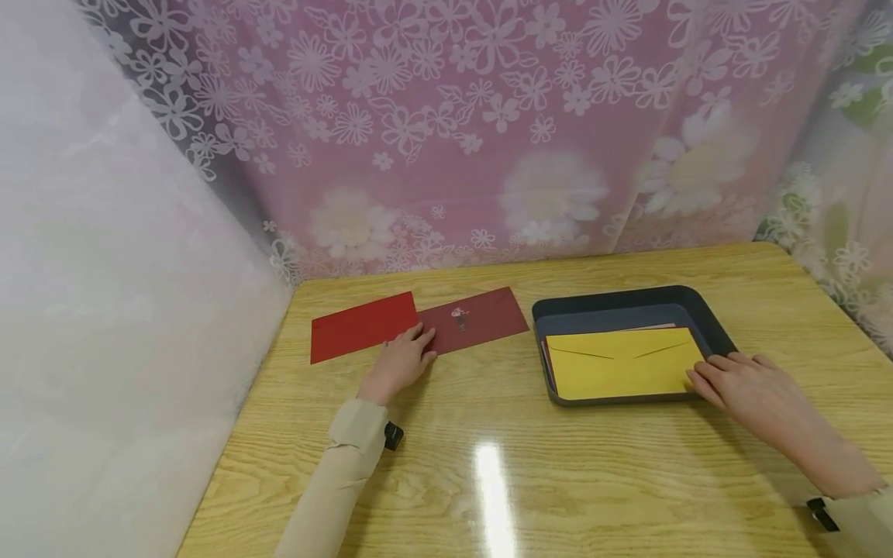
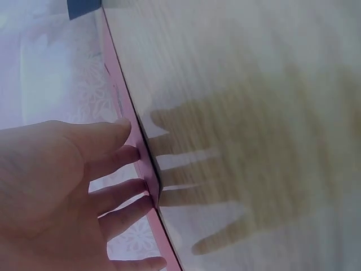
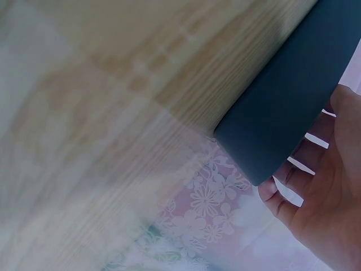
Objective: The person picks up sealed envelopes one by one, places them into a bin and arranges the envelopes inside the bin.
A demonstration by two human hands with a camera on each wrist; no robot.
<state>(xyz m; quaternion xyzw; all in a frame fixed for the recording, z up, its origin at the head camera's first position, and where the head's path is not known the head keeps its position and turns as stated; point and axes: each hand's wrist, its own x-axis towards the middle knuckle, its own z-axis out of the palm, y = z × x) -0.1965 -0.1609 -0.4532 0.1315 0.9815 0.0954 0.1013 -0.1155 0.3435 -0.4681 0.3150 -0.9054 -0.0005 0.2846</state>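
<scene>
A bright red envelope (image 1: 363, 329) and a dark red envelope (image 1: 481, 319) with a small printed motif lie end to end on the table. My left hand (image 1: 401, 360) touches them where they meet, and its fingers look extended in the left wrist view. To the right is a dark tray (image 1: 614, 301) with a yellow envelope (image 1: 621, 364) on top of other paper edges. My right hand (image 1: 749, 387) rests at the tray's front right corner, thumb and fingers by the yellow envelope's end. In the right wrist view the tray's outer wall (image 3: 282, 96) hides those fingertips.
The wooden table (image 1: 558, 480) has its far edge against a pink floral curtain (image 1: 446, 139). A white wall-like sheet (image 1: 125, 310) borders the left side. More floral cloth (image 1: 851, 209) hangs at the right.
</scene>
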